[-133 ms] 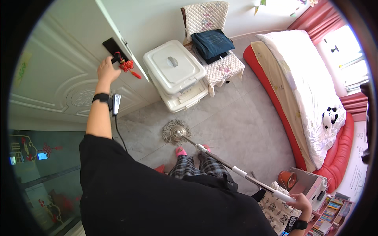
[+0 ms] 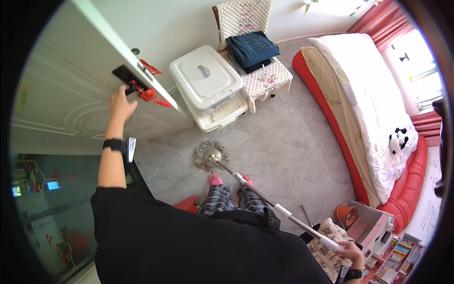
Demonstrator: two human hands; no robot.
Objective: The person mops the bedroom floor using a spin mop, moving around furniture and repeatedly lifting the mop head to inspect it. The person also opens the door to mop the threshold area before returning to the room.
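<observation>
At the left, my left hand [image 2: 122, 104] has its fingers closed on the black door handle [image 2: 131, 88] of a white panelled door [image 2: 61, 83]. A red knotted tassel [image 2: 148, 95] hangs from the handle. My right hand [image 2: 351, 253], low at the right, grips the white upper end of a mop [image 2: 286, 211]. Its metal pole slants across my front to the round mop head [image 2: 208, 155], whose grey strands lie spread on the floor just ahead of my pink slippers.
Beyond the door stand a white lidded storage box [image 2: 205, 78] and a chair with a quilted cover [image 2: 269, 78], bearing folded dark clothes [image 2: 253, 48]. A red-framed bed [image 2: 326, 123] lines the right. An orange bin [image 2: 345, 216] and bookshelf [image 2: 395, 259] stand lower right, above grey floor tiles [image 2: 283, 135].
The door has swung left and toward me with my left hand on its handle, showing a red ornament behind its edge. My right hand and the mop's upper end have shifted slightly left.
</observation>
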